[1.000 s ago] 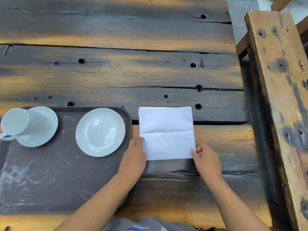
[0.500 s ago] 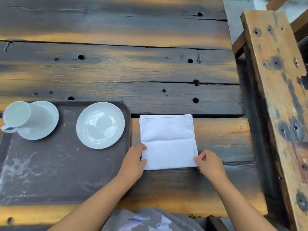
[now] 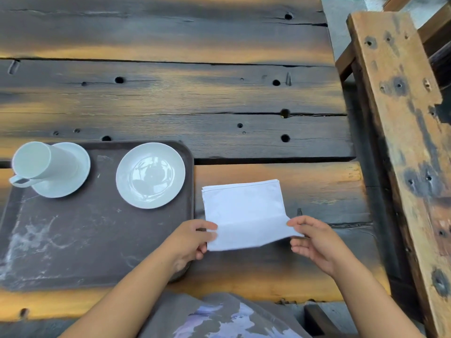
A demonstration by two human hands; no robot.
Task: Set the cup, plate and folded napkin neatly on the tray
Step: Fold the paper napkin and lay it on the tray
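On weathered plank table [image 3: 170, 101], brown tray [image 3: 73, 240]

Soft, diffuse daylight is spread evenly, and shadows are rendered faint. Pale reflections are seen in the plate [image 3: 150, 175] and on the table [image 3: 170, 98] planks. Edges are bowed by wide-angle distortion.

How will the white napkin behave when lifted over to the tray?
Probably floppy: the napkin bends at a crease where the left hand and right hand pinch its near corners, while its far part lies flat on the table. Likely light: fingertip pinches hold it up. Layers at its far edge may splay.
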